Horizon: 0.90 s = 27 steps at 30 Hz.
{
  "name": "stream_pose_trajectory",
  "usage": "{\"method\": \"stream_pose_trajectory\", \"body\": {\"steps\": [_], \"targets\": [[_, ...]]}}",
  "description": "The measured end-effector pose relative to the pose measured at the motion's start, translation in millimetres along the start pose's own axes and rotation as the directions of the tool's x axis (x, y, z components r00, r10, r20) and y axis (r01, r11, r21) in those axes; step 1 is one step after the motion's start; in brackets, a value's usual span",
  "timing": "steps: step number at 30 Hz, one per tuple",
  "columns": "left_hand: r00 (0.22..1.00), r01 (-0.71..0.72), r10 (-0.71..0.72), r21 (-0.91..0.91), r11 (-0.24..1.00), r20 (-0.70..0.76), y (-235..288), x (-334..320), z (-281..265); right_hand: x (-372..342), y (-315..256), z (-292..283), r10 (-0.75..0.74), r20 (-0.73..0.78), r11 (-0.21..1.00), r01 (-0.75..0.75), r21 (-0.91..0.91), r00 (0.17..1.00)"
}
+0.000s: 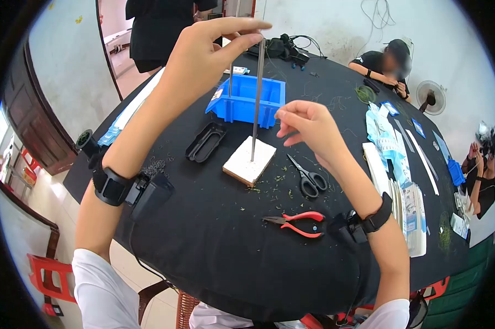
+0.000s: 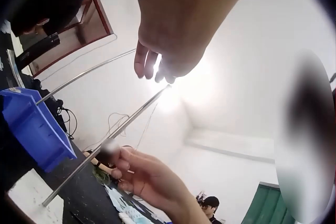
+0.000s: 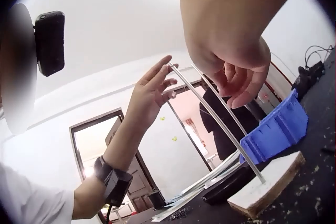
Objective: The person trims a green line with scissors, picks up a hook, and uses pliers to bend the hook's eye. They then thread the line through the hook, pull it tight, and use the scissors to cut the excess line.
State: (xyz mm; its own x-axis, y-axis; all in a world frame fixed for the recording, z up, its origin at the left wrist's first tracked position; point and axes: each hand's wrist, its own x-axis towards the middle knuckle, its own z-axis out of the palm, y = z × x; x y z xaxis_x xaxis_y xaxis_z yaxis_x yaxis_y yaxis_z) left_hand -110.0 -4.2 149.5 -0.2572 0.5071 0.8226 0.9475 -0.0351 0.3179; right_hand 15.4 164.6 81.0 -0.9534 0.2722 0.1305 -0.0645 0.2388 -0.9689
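Note:
A thin metal rod (image 1: 256,98) stands upright in a white-topped square block (image 1: 264,156). My left hand (image 1: 206,49) is raised at the rod's upper end, index finger extended across it and thumb tip right at the top. The right wrist view shows the other fingers of that left hand (image 3: 149,95) loosely bent. Lower down, to the right of the rod, my right hand (image 1: 310,129) has its thumb and index fingertips together and the remaining fingers curled. I cannot tell whether a fine thread or wire is between those fingertips.
Behind the block are a blue bin (image 1: 247,101) and a second rod (image 1: 230,77); a black tray (image 1: 206,141) lies to the left. Scissors (image 1: 307,178) and red-handled pliers (image 1: 294,223) lie in front. Packets (image 1: 414,214) line the right side. Another person (image 1: 382,66) sits across the table.

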Motion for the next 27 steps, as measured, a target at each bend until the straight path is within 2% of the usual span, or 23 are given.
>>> {"method": "stream_pose_trajectory", "body": {"steps": [2,5,8,11,14,15,16,18,19,20,21,22,23,24,26,27], "targets": [[0.994,0.084,-0.084,0.010,0.996,0.064,5,2,-1,-2,7,0,0.061,0.020,0.997,-0.062,0.041,0.998],[0.996,0.066,-0.069,0.046,0.997,0.065,4,5,-1,-4,19,0,0.108,0.063,0.988,-0.114,0.102,0.992],[0.999,-0.023,0.021,0.077,0.997,0.038,1,6,1,-6,26,4,0.115,0.066,0.983,-0.123,0.133,0.991],[0.999,0.037,-0.036,0.072,0.997,-0.017,10,4,6,-6,35,10,0.084,0.034,0.977,-0.089,0.195,0.996],[0.995,0.096,-0.091,0.136,0.986,-0.040,15,6,10,-4,46,16,0.100,0.080,0.968,-0.115,0.225,0.992],[0.993,0.036,0.005,0.355,0.934,-0.114,28,5,15,-5,50,18,0.097,0.076,0.958,-0.114,0.261,0.992],[0.907,-0.226,0.386,0.578,0.784,-0.170,29,7,21,-5,53,23,0.091,0.074,0.948,-0.109,0.299,0.993],[0.801,-0.434,0.579,0.517,0.738,-0.153,55,14,43,-5,54,28,0.084,0.098,0.931,-0.113,0.347,0.992],[0.906,-0.383,0.421,0.331,0.862,-0.048,75,5,61,-9,56,33,0.041,0.019,0.929,-0.045,0.367,0.999],[0.960,-0.277,0.265,0.149,0.949,0.095,92,-3,83,-10,58,41,-0.001,-0.058,0.925,0.022,0.380,0.998],[0.935,-0.202,0.181,0.037,0.979,0.306,98,-3,104,17,88,52,-0.563,-0.260,0.819,0.572,-0.047,0.785],[0.853,-0.104,0.116,-0.052,0.993,0.508,102,-3,126,10,86,51,-0.458,-0.166,0.877,0.474,0.077,0.873],[0.742,-0.007,0.018,-0.020,1.000,0.671,105,-2,148,3,81,49,-0.340,-0.068,0.921,0.347,0.178,0.938],[0.589,0.081,-0.075,0.033,0.996,0.805,106,0,171,1,82,47,-0.281,-0.049,0.930,0.284,0.231,0.958],[0.427,0.116,-0.147,0.107,0.987,0.892,107,2,220,6,81,52,-0.166,-0.004,0.930,0.158,0.333,0.986],[0.384,0.233,-0.185,0.099,0.967,0.905,108,1,242,11,87,52,-0.164,0.005,0.894,0.146,0.424,0.986]]}}
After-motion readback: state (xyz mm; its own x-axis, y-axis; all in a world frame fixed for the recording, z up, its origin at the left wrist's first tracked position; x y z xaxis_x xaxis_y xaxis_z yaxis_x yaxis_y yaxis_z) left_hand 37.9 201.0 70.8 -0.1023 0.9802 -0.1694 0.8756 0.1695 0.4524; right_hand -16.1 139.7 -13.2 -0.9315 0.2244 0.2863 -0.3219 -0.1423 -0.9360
